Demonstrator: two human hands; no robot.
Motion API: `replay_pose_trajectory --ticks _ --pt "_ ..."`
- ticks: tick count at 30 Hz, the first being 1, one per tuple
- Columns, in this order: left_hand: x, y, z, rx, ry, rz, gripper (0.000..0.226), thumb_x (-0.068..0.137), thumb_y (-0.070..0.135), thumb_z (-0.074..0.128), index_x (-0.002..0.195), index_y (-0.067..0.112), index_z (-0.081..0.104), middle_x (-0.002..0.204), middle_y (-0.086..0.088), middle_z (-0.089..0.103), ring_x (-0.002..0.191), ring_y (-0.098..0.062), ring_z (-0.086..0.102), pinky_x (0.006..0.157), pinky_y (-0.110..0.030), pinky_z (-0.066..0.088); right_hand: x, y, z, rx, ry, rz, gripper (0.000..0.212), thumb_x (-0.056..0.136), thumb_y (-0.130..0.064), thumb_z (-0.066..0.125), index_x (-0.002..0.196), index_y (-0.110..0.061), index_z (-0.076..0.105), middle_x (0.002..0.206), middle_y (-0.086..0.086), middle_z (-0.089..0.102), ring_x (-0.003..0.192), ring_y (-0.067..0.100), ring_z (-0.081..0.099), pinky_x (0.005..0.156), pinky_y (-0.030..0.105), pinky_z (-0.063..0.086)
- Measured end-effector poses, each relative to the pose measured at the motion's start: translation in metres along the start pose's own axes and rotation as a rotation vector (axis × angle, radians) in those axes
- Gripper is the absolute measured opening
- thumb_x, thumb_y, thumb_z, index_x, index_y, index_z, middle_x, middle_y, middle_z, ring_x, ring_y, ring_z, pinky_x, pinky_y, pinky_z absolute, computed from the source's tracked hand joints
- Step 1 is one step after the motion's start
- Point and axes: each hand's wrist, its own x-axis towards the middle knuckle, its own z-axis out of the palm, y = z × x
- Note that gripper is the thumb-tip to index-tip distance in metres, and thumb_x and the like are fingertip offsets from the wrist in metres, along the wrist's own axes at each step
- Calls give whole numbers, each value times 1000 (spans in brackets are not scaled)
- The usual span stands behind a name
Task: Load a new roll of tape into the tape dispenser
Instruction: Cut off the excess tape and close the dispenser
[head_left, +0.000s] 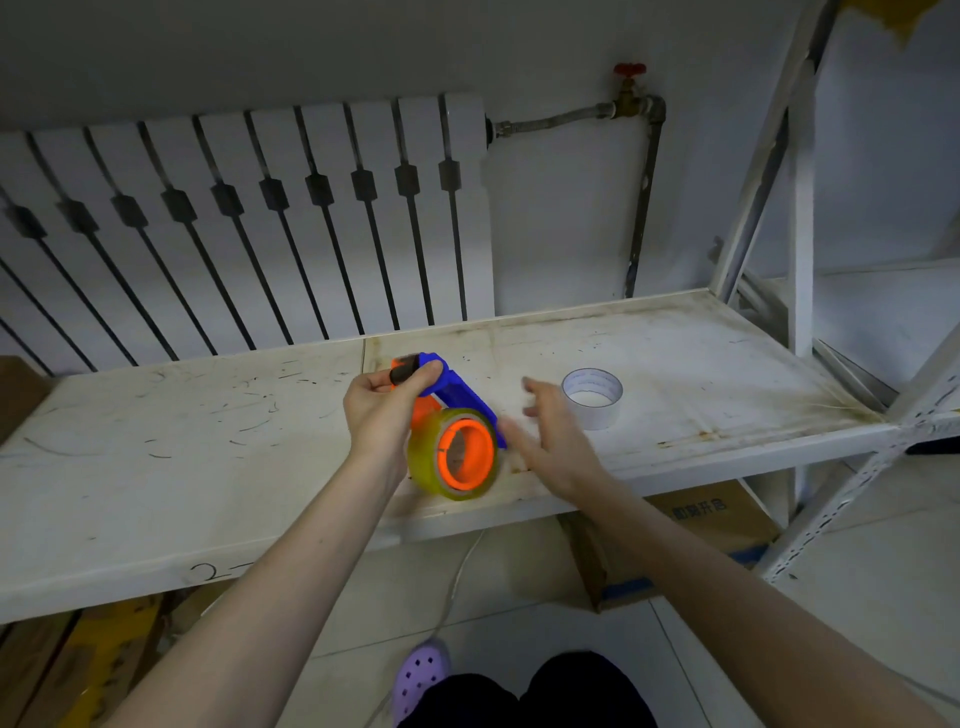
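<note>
Left hand (382, 410) grips the blue plastic tape dispenser (452, 389) — glossy yellowish tape roll (453, 453) on its orange hub; right hand (553, 441) spread wide beside it.

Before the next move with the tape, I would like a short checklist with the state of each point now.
1. Tape dispenser held firmly: ok, the left hand grips its upper end above the shelf.
2. Yellowish tape roll seated on the orange hub: ok, the hub fills its core.
3. Right hand free to work: ok, it is open, beside the roll, holding nothing.
4. Loose end of tape found: cannot tell.
5. Tape led to the cutter end: cannot tell, the left fingers cover that part.
6. White ring out of the way: ok, it lies on the shelf past the right hand.
</note>
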Motion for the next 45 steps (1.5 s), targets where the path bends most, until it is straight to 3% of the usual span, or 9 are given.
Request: replay_pose_trajectory --ticks 4,9,15,19,22,25,28,35,45 --pt "-6 -2 15 2 -85 -62 41 60 21 86 83 17 53 84 -3 67 73 -15 65 58 -27 53 31 25 -18 -411 -36 243 64 90 -22 55 142 -5 21 148 18 26 118 32 51 94 39 46" --pt "-14 -7 35 -21 -133 -124 39 61 23 85 82 17 53 82 -3 68 67 -13 66 42 -18 49 44 47 -39 -485 -23 370 43 92 -18 47 126 8 38 125 28 46 108 36 51 84 35 43" --pt "-21 -9 59 -8 -171 -173 40 62 22 85 81 16 50 82 -5 67 68 -15 66 37 -17 47 33 66 -86 -452 121 425 65 93 -23 47 142 6 16 149 26 22 129 38 38 103 41 38" --pt "-22 -8 75 -50 -167 -238 38 62 21 85 80 12 53 78 -6 67 58 -15 67 39 -20 49 9 29 -78 -110 124 49 59 91 -46 47 138 -12 36 142 10 41 124 24 47 94 33 44" --pt "-19 -9 83 -63 -163 -288 33 63 23 84 82 12 60 80 -7 69 65 -19 69 50 -26 55 -12 9 -67 -99 -127 -29 103 65 -66 67 144 -21 18 147 2 31 129 16 39 95 36 46" --pt "-14 -10 85 -83 -126 -322 39 63 29 82 91 10 61 79 -7 68 73 -25 68 69 -37 59 -22 15 -61 -249 -93 -80 122 53 -55 82 146 -22 9 145 2 30 125 18 41 92 40 49" --pt "-10 -13 87 -48 -170 -319 47 69 36 78 105 13 60 85 -6 66 76 -24 67 66 -35 57 -24 25 -59 -157 -7 -87 117 53 -49 83 144 -24 14 139 2 36 122 19 45 92 38 50" --pt "-1 -17 91 121 -319 -384 60 77 58 58 124 22 47 116 -8 51 108 -27 52 84 -38 43 1 45 -63 -167 219 119 110 46 -51 83 135 -23 25 128 0 43 113 18 46 80 33 47" --pt "5 -36 75 270 -369 -366 4 85 18 58 89 16 59 82 -1 62 82 -17 57 68 -30 43 24 72 -52 -377 269 397 109 51 -54 80 135 -17 21 127 10 40 110 30 49 71 37 46"
